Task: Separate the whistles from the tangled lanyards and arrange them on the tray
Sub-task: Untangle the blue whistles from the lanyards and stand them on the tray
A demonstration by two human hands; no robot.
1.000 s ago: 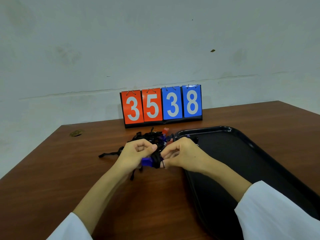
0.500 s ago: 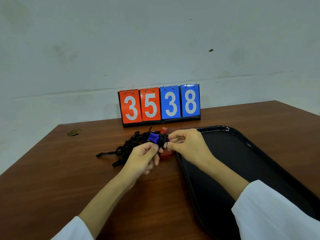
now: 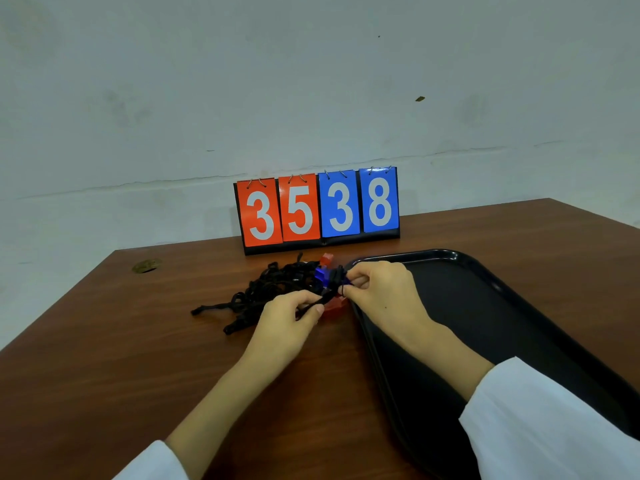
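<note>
Left hand point(image 3: 291, 317) pinches lanyard strand point(image 3: 323, 297); strand runs taut up to right hand point(image 3: 381, 292), which pinches it beside blue whistle point(image 3: 322, 273). Black lanyard tangle point(image 3: 273, 289) lies on counter point(image 3: 138, 358), left of hands. Red whistle point(image 3: 326, 259) at tangle's far edge. Second red whistle point(image 3: 334, 308) on counter under strand, just beside black tray point(image 3: 485, 289) rim. Scoreboard point(image 3: 318, 209) behind reads 3538.
</note>
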